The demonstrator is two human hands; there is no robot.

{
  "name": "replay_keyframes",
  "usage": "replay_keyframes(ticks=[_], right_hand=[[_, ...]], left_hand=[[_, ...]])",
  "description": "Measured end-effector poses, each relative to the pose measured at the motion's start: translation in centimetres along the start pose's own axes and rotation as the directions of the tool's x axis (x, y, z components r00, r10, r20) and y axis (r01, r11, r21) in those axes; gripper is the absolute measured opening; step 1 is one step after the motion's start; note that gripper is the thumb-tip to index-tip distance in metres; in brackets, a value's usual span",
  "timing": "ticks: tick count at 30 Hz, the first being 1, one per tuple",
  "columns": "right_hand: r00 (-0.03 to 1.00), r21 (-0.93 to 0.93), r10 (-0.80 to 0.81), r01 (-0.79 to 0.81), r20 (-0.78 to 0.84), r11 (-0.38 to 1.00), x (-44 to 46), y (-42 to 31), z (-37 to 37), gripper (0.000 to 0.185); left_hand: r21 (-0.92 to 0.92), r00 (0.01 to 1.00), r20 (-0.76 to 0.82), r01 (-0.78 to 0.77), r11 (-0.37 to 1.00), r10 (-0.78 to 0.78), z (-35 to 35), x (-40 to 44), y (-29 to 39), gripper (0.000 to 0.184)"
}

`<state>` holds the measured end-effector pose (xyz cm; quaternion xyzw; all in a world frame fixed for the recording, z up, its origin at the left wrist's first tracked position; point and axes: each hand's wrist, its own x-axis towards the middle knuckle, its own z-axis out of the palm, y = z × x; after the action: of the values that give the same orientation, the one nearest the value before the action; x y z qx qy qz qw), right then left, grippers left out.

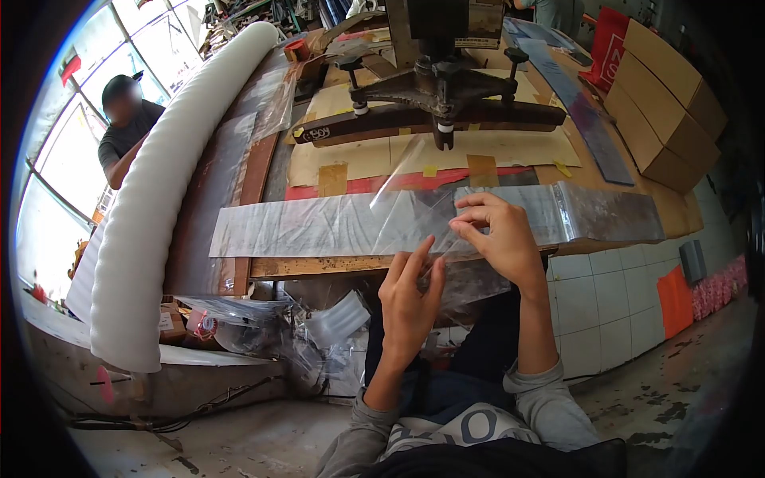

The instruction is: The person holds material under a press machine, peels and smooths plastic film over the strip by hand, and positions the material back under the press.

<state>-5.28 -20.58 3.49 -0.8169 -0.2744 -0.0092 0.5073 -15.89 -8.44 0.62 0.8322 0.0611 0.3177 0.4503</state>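
Clear plastic film point(446, 227) spans the gap between my two hands, above the table's front edge. My right hand point(496, 231) pinches it with thumb and fingertips. Lower and to the left, my left hand point(410, 307) has thumb and forefinger near the film's lower part, its fingers apart; whether it grips the film is hard to make out. Beneath the hands, a long strip of wrinkled translucent plastic point(295, 227) lies along the front edge, its glossier end point(613, 213) at the right.
A dark metal press bar point(510, 118) stands over tan board point(358, 163). A white foam roll point(143, 207) runs along the left side, with a person point(127, 119) beyond it. Cardboard boxes point(657, 111) stand at the right. Loose plastic point(339, 319) hangs below the table.
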Motion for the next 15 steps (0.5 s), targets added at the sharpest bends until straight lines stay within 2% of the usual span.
replay_keyframes(ticks=[2, 5, 8, 9, 12, 15], right_hand=[[0.999, -0.12, -0.012, 0.005, -0.05, 0.993, -0.4, 0.0, -0.6, 0.013], [0.992, -0.166, 0.021, -0.042, -0.124, 0.985, -1.4, -0.4, -1.5, 0.014], [0.958, -0.138, 0.035, -0.078, -0.285, 0.987, -1.9, 0.1, -1.9, 0.014], [0.946, -0.111, 0.046, -0.086, -0.322, 0.99, -1.8, 0.6, -1.9, 0.014], [0.922, -0.155, 0.081, -0.149, -0.378, 0.977, -1.0, 1.7, -2.0, 0.013], [0.92, -0.113, 0.059, -0.111, -0.387, 0.987, 0.2, 2.6, -1.6, 0.012]], left_hand=[[0.024, 0.998, 0.061, -0.015, 1.0, 0.014, 0.0, 0.4, -0.5, 0.029], [-0.109, 0.988, 0.147, 0.072, 0.991, -0.055, 0.4, 0.5, -0.5, 0.03], [-0.114, 0.99, 0.14, 0.007, 0.993, 0.009, 1.5, 1.0, -0.6, 0.033], [-0.13, 0.988, 0.147, 0.066, 0.989, -0.047, 2.0, 1.1, -0.7, 0.036], [-0.24, 0.989, 0.118, 0.115, 0.964, -0.089, 2.6, 1.7, -0.2, 0.038], [-0.146, 0.998, 0.064, 0.014, 0.989, -0.005, 2.3, 1.7, 0.4, 0.04]])
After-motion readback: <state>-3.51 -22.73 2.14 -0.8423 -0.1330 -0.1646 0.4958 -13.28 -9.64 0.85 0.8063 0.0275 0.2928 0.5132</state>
